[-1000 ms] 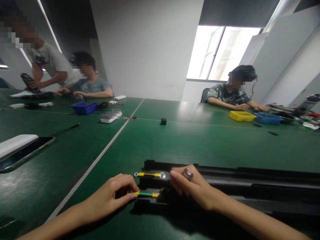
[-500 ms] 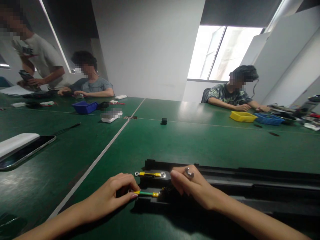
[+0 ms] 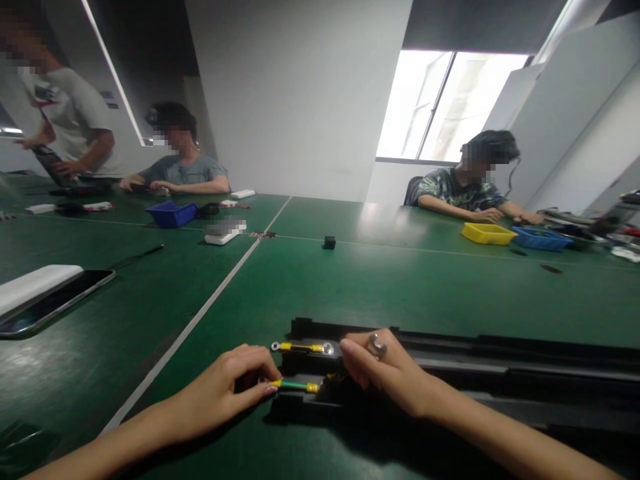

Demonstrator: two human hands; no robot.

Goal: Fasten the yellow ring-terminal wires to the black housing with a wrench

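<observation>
My left hand [image 3: 240,373] pinches the yellow end of a short green cable [image 3: 297,386] between thumb and fingertips. The cable's other end, also yellow, meets the end of a long black channel-shaped rail [image 3: 475,363]. Over that rail my right hand [image 3: 383,370] is curled with its fingers pressed together, a ring on one finger. Whatever its fingertips hold is hidden in shadow. Just above the green cable, a second short cable [image 3: 303,348], yellow and black with ring terminals, reaches from the rail out past its end.
A phone [image 3: 65,303] and a white slab-like case lie at left. Farther back stand a blue bin [image 3: 171,213], a small black cube [image 3: 329,243], a yellow tray [image 3: 487,233] and a blue tray [image 3: 540,238]. Several people are around the far side of the green table [image 3: 400,287].
Both my hands keep nearly the same place and grip on the cable and rail. At far left, the standing person has shifted leftward with the dark object in hand.
</observation>
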